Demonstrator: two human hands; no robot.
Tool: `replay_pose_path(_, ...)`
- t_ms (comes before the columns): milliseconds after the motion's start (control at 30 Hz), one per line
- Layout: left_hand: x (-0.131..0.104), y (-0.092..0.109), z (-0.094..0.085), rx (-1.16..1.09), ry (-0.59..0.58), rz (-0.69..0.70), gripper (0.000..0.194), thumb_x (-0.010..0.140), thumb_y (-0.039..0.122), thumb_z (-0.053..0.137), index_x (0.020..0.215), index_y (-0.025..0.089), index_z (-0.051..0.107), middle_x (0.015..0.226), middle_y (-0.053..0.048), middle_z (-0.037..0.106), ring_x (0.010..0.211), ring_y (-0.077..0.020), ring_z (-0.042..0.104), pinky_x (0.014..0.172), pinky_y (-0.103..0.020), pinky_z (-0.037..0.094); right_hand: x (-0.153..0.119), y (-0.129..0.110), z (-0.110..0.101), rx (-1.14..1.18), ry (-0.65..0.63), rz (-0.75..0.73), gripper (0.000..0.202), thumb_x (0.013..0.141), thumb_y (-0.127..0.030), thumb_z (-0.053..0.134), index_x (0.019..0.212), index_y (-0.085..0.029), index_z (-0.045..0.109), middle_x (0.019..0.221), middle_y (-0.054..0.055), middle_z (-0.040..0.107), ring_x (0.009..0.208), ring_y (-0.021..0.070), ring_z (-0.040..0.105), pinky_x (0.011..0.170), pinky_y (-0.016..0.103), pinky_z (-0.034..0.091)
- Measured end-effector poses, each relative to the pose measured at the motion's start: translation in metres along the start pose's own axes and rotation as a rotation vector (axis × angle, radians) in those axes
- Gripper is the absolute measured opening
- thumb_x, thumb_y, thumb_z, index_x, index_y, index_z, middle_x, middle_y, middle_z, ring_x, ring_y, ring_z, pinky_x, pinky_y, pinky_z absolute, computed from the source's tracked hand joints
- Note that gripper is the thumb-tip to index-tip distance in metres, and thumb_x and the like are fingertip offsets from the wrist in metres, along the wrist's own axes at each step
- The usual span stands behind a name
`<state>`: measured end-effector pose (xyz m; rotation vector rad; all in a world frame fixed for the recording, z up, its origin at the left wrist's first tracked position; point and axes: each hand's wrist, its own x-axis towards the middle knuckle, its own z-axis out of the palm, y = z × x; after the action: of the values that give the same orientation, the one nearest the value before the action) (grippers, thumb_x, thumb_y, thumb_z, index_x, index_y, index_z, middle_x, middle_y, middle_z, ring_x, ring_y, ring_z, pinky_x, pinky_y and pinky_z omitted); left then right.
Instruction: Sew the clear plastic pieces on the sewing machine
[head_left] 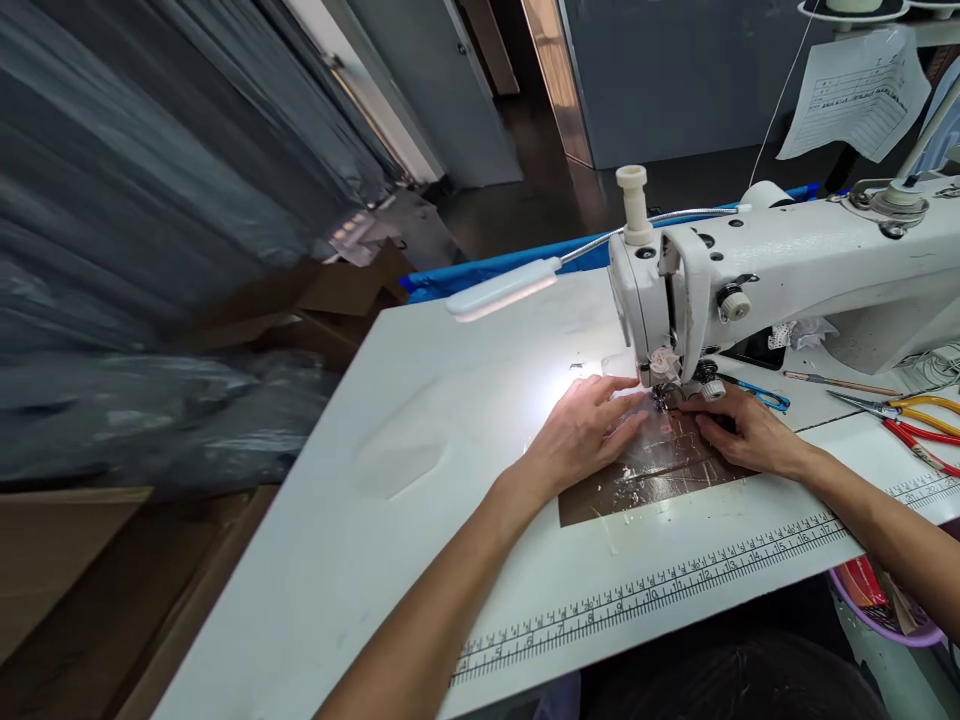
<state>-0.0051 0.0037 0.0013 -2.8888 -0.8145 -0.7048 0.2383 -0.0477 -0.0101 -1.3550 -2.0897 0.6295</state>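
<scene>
A white sewing machine point(795, 260) stands on the right of the white table. Under its needle area lies a piece of thin, see-through plastic film point(651, 455), hard to make out against the brown plate point(600, 505). My left hand point(581, 425) rests flat on the film just left of the presser foot point(664, 397), its fingers stretched out and apart. To the right of the foot, my right hand point(750, 432) lies low, index finger pointing at the foot and thumb apart below it. Some of its fingers are hidden.
A lit lamp point(510, 288) on a bendy neck shines on the table. Right of the machine head lie blue-handled snips point(772, 400), yellow-handled pliers point(926, 402) and red-handled pliers point(919, 445). A ruler strip point(660, 598) runs along the front edge. Cardboard boxes point(75, 530) stand left.
</scene>
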Motion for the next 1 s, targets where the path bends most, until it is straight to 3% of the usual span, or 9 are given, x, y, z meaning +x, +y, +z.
replay_pose_path(100, -0.001, 0.009, -0.01, -0.097, -0.112, 0.026, 0.026, 0.1, 0.027, 0.044, 0.102, 0.017, 0.068, 0.098, -0.007, 0.071, 0.081, -0.0172, 0.066, 0.071, -0.035, 0.055, 0.001, 0.001, 0.0, 0.031, 0.008, 0.035, 0.032, 0.089, -0.021, 0.049, 0.111, -0.019, 0.073, 0.1, 0.008, 0.066, 0.079, 0.0168, 0.063, 0.073, 0.031, 0.05)
replay_pose_path(200, -0.005, 0.017, -0.009, -0.25, -0.196, 0.065, 0.022, 0.098, 0.026, 0.049, 0.101, 0.017, 0.069, 0.099, -0.006, 0.071, 0.087, -0.0174, 0.067, 0.074, -0.033, 0.057, 0.004, -0.002, -0.003, 0.021, -0.046, 0.055, 0.032, 0.089, -0.02, 0.049, 0.111, -0.018, 0.073, 0.097, 0.007, 0.067, 0.077, 0.016, 0.061, 0.068, 0.027, 0.048)
replay_pose_path(400, -0.014, 0.015, 0.01, -0.413, -0.054, 0.006, 0.019, 0.096, 0.028, 0.056, 0.088, 0.018, 0.071, 0.095, -0.006, 0.07, 0.087, -0.0161, 0.067, 0.076, -0.033, 0.058, 0.023, -0.011, -0.025, -0.055, -0.34, 0.036, 0.027, 0.087, -0.017, 0.052, 0.101, -0.017, 0.076, 0.09, 0.006, 0.07, 0.075, 0.0167, 0.061, 0.067, 0.027, 0.045)
replay_pose_path(467, -0.015, 0.014, 0.013, -0.426, -0.015, 0.005, 0.02, 0.096, 0.026, 0.056, 0.086, 0.018, 0.071, 0.094, -0.006, 0.07, 0.085, -0.0155, 0.067, 0.074, -0.033, 0.058, 0.026, -0.01, -0.03, -0.022, -0.384, 0.056, 0.026, 0.088, -0.018, 0.051, 0.097, -0.018, 0.076, 0.09, 0.005, 0.072, 0.075, 0.0168, 0.062, 0.067, 0.027, 0.046)
replay_pose_path(600, -0.015, 0.017, 0.011, -0.407, 0.034, 0.02, 0.017, 0.095, 0.022, 0.056, 0.087, 0.018, 0.07, 0.094, -0.006, 0.071, 0.085, -0.0164, 0.068, 0.074, -0.035, 0.058, 0.023, -0.005, -0.024, 0.04, -0.215, 0.11, 0.026, 0.09, -0.02, 0.048, 0.094, -0.018, 0.074, 0.091, 0.005, 0.071, 0.08, 0.0178, 0.064, 0.071, 0.028, 0.048)
replay_pose_path(700, -0.015, 0.021, 0.01, -0.358, 0.118, 0.036, 0.013, 0.094, 0.018, 0.057, 0.089, 0.017, 0.069, 0.094, -0.007, 0.071, 0.086, -0.0176, 0.068, 0.073, -0.037, 0.057, 0.016, 0.0, -0.014, 0.0, -0.103, 0.031, 0.026, 0.089, -0.019, 0.049, 0.095, -0.017, 0.074, 0.091, 0.006, 0.069, 0.083, 0.0184, 0.063, 0.075, 0.03, 0.049)
replay_pose_path(867, -0.014, 0.026, 0.012, -0.332, 0.219, 0.075, 0.008, 0.09, 0.015, 0.06, 0.087, 0.017, 0.067, 0.093, -0.007, 0.072, 0.08, -0.0161, 0.067, 0.068, -0.034, 0.057, 0.008, 0.005, 0.0, -0.135, -0.156, -0.103, 0.036, 0.093, -0.026, 0.05, 0.124, -0.025, 0.067, 0.109, 0.008, 0.065, 0.086, 0.019, 0.063, 0.079, 0.034, 0.051)
replay_pose_path(1000, -0.014, 0.026, 0.015, -0.306, 0.186, 0.123, 0.008, 0.09, 0.014, 0.06, 0.086, 0.017, 0.067, 0.091, -0.006, 0.074, 0.075, -0.0151, 0.067, 0.068, -0.034, 0.057, 0.007, 0.005, 0.003, -0.269, -0.184, -0.107, 0.036, 0.094, -0.028, 0.05, 0.127, -0.03, 0.066, 0.113, 0.009, 0.062, 0.086, 0.0198, 0.062, 0.074, 0.033, 0.051)
